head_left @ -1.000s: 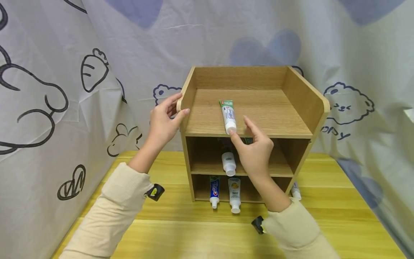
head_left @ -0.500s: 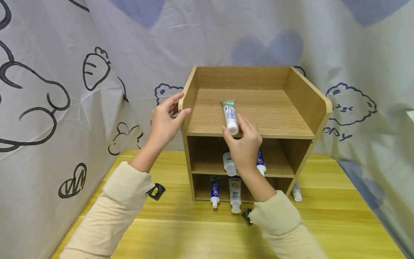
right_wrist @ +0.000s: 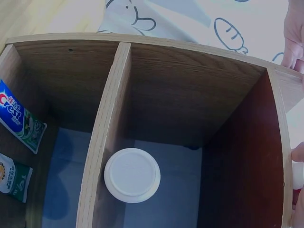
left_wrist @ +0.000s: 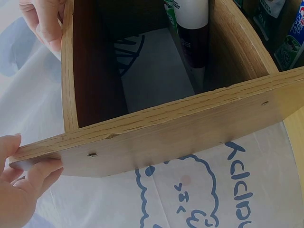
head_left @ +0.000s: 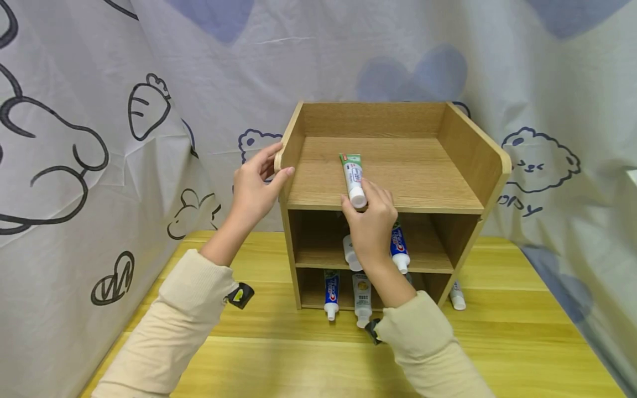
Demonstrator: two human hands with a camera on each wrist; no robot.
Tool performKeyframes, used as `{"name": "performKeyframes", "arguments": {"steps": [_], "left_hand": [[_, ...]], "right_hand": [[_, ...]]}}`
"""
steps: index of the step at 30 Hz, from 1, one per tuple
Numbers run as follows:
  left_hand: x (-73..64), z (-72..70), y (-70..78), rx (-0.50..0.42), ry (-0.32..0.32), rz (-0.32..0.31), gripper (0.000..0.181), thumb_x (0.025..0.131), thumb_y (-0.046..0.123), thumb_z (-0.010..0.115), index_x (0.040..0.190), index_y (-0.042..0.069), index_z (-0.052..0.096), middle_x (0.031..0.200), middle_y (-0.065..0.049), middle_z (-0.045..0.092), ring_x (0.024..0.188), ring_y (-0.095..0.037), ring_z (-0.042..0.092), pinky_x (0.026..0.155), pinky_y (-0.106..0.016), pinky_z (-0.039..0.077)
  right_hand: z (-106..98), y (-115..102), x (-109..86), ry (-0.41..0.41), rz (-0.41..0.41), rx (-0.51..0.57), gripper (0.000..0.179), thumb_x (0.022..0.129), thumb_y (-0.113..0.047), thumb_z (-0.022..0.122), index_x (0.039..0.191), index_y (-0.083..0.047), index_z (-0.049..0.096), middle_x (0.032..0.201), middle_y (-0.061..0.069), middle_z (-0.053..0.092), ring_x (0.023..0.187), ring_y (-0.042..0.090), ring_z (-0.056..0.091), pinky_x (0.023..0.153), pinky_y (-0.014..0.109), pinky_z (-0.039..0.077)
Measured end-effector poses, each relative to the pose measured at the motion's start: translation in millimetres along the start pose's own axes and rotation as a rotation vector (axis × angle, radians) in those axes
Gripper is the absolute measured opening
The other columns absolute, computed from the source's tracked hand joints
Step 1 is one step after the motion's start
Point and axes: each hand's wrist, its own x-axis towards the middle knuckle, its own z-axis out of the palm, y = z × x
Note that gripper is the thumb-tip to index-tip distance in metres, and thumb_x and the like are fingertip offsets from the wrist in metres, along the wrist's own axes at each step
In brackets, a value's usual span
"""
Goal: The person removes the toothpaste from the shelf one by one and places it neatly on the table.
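Note:
A small wooden shelf unit [head_left: 398, 160] with three levels stands on the table. On its top board lies a green-and-white toothpaste tube [head_left: 353, 176], white cap toward the front. My right hand [head_left: 370, 229] pinches that cap end, thumb on the left and fingers on the right. My left hand [head_left: 255, 185] grips the front corner of the left side panel [left_wrist: 114, 147], thumb and fingers on opposite faces. On the middle level, a white-capped container [head_left: 351, 254] is partly hidden by the right hand, and a blue Crest tube [head_left: 399, 249] lies to its right.
The bottom level holds another blue Crest tube [head_left: 330, 293] and a pale tube with a yellow picture [head_left: 363, 293], both poking out in front. A white-capped tube [head_left: 457, 297] lies on the table [head_left: 278, 354] right of the unit. Printed cloth [head_left: 209, 94] hangs behind.
My right hand has moved left and closed its thumb and fingers about the tube's cap end, uncovering the blue tube on the middle level. The left hand keeps its grip.

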Motion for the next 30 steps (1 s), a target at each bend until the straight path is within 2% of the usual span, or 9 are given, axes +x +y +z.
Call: {"name": "performKeyframes", "arguments": {"steps": [14, 21, 30], "left_hand": [[-0.2, 1.3, -0.5, 0.017, 0.006, 0.017, 0.048, 0.087, 0.006, 0.062, 0.132, -0.001, 0.048, 0.128, -0.022, 0.055, 0.117, -0.029, 0.057, 0.099, -0.028, 0.049], [-0.6, 1.2, -1.7, 0.018, 0.002, 0.013, 0.048, 0.087, 0.005, 0.062, 0.132, -0.002, 0.047, 0.129, -0.022, 0.055, 0.117, -0.030, 0.056, 0.098, -0.029, 0.049], [0.0, 0.7, -1.3, 0.023, 0.009, 0.020, 0.048, 0.087, 0.005, 0.062, 0.132, -0.002, 0.047, 0.128, -0.023, 0.055, 0.117, -0.030, 0.057, 0.098, -0.029, 0.050]], "right_hand": [[-7, 4, 5.5, -0.006, -0.004, 0.012, 0.034, 0.075, -0.002, 0.073, 0.106, 0.010, 0.065, 0.104, 0.024, 0.068, 0.094, 0.035, 0.064, 0.081, 0.043, 0.056], [-13, 6, 7.5, -0.001, 0.012, 0.025, 0.032, 0.075, 0.000, 0.071, 0.104, 0.010, 0.066, 0.102, 0.024, 0.068, 0.096, 0.036, 0.066, 0.084, 0.044, 0.056], [-27, 4, 14.2, -0.064, 0.071, 0.033, 0.034, 0.074, 0.001, 0.071, 0.107, 0.008, 0.065, 0.102, 0.027, 0.067, 0.095, 0.037, 0.066, 0.080, 0.044, 0.058]]}}
